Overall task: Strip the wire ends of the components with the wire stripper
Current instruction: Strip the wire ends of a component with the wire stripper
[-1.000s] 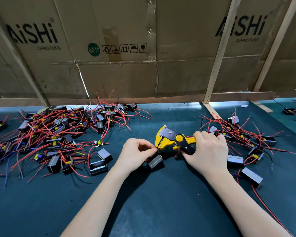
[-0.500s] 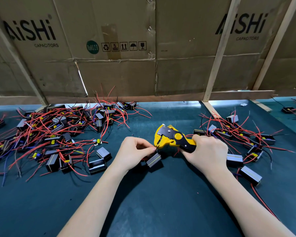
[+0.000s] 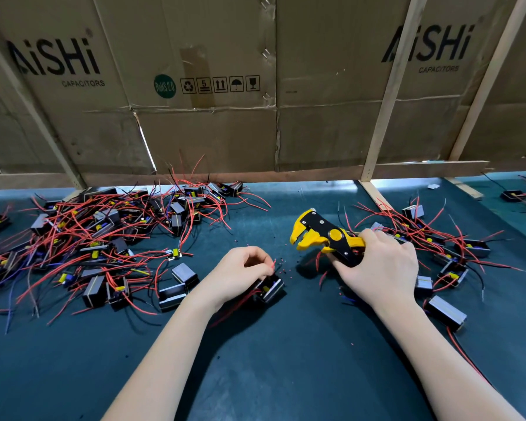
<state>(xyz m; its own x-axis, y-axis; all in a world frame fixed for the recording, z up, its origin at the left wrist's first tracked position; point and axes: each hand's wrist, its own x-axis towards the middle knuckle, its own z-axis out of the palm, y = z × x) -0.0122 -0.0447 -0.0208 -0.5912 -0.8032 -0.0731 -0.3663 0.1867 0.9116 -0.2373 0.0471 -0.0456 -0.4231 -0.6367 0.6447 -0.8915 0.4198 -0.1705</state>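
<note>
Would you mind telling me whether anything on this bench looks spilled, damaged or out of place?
Small red and dark specks lie scattered on the green mat between the left hand and the wire stripper held by the right hand; they look like stripped insulation. Behind, the cardboard wall is creased and torn at a seam.

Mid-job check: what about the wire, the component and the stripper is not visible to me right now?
All in the head view:
- Red wire: the tip is too small to tell stripped from unstripped.
- Component: partly hidden under the left hand.
- Wire stripper: its handles are covered by the right hand.
- Right pile: partly hidden behind the right hand.
</note>
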